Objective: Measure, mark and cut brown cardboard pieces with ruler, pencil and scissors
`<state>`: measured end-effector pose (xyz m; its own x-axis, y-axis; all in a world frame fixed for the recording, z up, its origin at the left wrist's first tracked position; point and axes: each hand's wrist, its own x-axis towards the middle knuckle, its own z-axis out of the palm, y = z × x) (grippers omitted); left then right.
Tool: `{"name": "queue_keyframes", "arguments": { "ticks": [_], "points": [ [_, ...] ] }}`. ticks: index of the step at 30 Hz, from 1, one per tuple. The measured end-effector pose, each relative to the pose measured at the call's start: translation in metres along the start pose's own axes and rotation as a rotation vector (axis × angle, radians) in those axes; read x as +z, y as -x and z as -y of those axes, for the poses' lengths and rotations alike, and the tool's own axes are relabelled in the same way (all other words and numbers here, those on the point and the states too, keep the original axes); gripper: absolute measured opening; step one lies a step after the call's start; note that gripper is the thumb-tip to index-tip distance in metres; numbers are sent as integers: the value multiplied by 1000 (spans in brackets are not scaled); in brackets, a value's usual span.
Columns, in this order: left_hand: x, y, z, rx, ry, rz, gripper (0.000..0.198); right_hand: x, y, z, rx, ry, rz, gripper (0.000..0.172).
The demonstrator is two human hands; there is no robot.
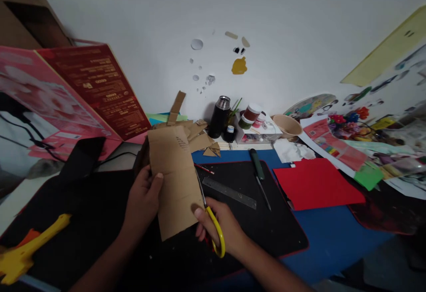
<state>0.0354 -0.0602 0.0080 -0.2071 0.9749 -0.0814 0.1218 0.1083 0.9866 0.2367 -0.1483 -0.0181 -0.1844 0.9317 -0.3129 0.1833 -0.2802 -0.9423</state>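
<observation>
A long piece of brown cardboard (176,181) is held up over the black mat, with faint creases and small dark marks near its top. Gripping its left edge is my left hand (146,194), thumb on the front and fingers behind. My right hand (219,223) is closed round a pair of scissors (219,236) with yellow handles. The scissor blades point up along the cardboard's right edge; whether they touch it I cannot tell. Beyond them on the mat lie a clear ruler (229,192), a red pencil (203,168) and a green-handled pointed tool (257,165).
Cardboard scraps (199,142), a black thermos (218,116) and paint jars (252,113) stand along the wall. Red paper (317,183) lies right of the black mat (279,234). On the left are a yellow tool (36,247), a black phone-like slab (81,156) and a pink-red folder (100,88).
</observation>
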Motion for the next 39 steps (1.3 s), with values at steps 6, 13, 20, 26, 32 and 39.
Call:
{"name": "queue_keyframes", "arguments": {
  "ticks": [6,13,20,26,32,39],
  "points": [
    [0,1,-7,-42,-20,49,53,-6,2,1,15,-57,60,84],
    [4,6,-8,-35,3,53,55,-6,1,3,58,-6,30,86],
    [5,11,-12,-24,-29,16,48,-1,2,14,85,20,-70,76],
    [6,11,-4,-1,-37,-28,41,1,0,16,104,8,-72,74],
    [7,10,10,3,-32,-14,43,1,-3,11,92,-53,-70,76],
    [12,16,8,36,-63,-63,36,4,-7,7,105,-93,-96,79]
  ]
}}
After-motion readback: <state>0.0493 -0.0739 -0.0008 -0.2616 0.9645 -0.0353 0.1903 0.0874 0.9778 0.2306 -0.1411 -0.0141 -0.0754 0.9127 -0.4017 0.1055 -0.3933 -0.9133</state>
